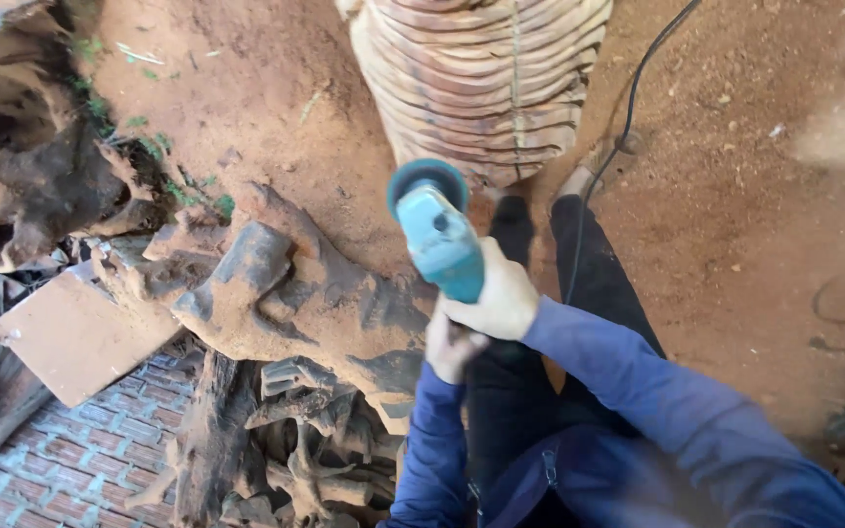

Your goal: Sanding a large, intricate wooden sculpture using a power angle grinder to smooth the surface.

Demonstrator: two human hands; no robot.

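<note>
A teal angle grinder (439, 235) points away from me, its round head close to the lower edge of a carved wooden piece with ribbed grooves (486, 78). My right hand (501, 298), gloved in a pale glove, grips the grinder's body from the right. My left hand (450, 347), also gloved, sits just below and behind it, at the grinder's rear end. Both arms wear blue sleeves. The grinder's black cord (618, 137) runs up across the red dirt.
A gnarled, dusty root stump (295, 293) lies left of my hands, with more root pieces (12, 176) at far left. A flat brown board (75, 337) and brick paving (80, 460) sit at lower left. My dark trouser legs (589, 274) stretch over red earth.
</note>
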